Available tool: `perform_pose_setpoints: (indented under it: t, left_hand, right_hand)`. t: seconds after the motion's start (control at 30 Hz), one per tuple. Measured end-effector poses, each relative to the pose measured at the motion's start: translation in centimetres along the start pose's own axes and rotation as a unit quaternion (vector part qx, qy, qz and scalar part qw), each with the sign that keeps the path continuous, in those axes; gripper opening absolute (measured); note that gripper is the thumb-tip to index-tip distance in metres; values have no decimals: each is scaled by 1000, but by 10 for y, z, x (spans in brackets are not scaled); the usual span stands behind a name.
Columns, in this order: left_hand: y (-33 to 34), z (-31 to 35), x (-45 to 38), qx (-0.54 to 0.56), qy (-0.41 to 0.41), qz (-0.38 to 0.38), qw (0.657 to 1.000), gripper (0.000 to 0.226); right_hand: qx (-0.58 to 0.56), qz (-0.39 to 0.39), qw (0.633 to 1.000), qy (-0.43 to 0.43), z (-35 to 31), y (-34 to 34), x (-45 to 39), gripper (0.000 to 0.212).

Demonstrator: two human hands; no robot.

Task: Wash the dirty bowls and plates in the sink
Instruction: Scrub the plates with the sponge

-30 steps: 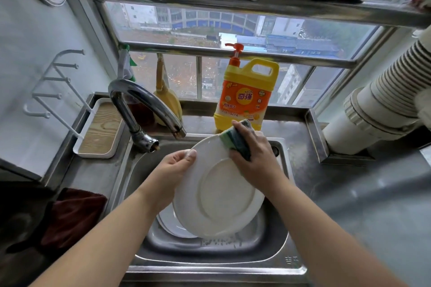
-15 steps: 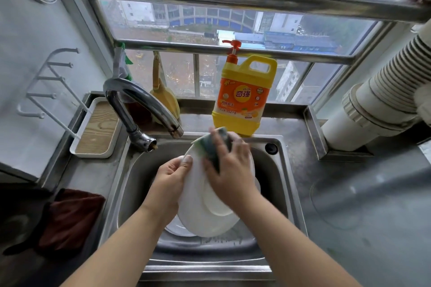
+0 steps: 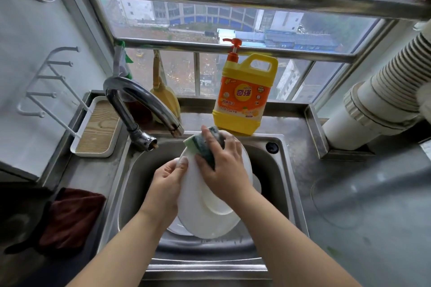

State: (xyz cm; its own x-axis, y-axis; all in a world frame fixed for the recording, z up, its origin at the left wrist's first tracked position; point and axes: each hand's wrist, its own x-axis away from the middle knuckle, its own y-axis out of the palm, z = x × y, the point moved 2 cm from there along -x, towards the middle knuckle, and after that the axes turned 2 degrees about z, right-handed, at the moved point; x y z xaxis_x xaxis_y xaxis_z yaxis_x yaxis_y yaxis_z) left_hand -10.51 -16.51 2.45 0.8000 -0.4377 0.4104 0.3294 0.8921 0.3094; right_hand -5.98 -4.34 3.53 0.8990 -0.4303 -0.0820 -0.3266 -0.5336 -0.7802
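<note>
A white plate (image 3: 205, 214) is tilted on edge over the steel sink (image 3: 277, 170), its underside facing me. My left hand (image 3: 166, 182) grips the plate's left rim. My right hand (image 3: 224, 163) presses a green and dark sponge (image 3: 205, 147) against the plate's upper part. Another white dish (image 3: 179, 228) lies in the basin beneath, mostly hidden by the held plate. A third white rim (image 3: 256, 182) shows behind my right wrist.
The curved tap (image 3: 140, 105) ends just left of the sponge. An orange and yellow detergent bottle (image 3: 245, 98) stands behind the sink. A white tray (image 3: 98, 128) sits at the left, a dark red cloth (image 3: 70, 216) lies on the left counter, and a white duct (image 3: 382, 105) is at the right.
The plate has turned more upright and edge-on. My right hand slid the sponge from the plate's upper right rim toward the upper left. My left hand keeps its grip.
</note>
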Motion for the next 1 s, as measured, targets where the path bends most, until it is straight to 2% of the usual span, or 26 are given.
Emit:
perform_pose_setpoints:
  t: [0.13,0.23,0.37,0.4,0.5,0.53,0.63,0.73,0.87,1.0]
  left_hand:
    - [-6,5,-1,50,17,18,998,39]
    - [-9,4,-2,99,18,25,995,45]
    - [-18,-10,1,126,-9,16,992,21]
    - [-22,-14,2,132,-22,7,991,23]
    - [-32,-18,5,113,-70,-48,990,66]
    - [-33,-15,5,89,-85,-67,990,65]
    - [-31,2,-2,-47,-109,-128,985,38]
    - [-16,19,-16,-112,-105,-112,982,26]
    - [-6,22,-24,-102,-50,-63,992,31]
    - [-1,8,-14,-41,-34,-51,997,26]
  right_hand:
    - [-125,20,974,187,53,-15,-18,62]
    - [-200,32,941,271,80,-6,-4,60]
    - [-328,78,881,331,84,8,19,55]
    - [-332,88,881,327,85,7,21,55]
    - [-312,94,905,273,85,-4,16,56]
    - [-300,86,918,244,86,-11,13,57]
    - [-268,37,950,154,87,-29,3,62]
    - [-232,-3,968,97,83,-33,-3,62]
    - [-135,16,989,60,59,-35,-1,64]
    - [20,24,997,-66,15,-15,12,62]
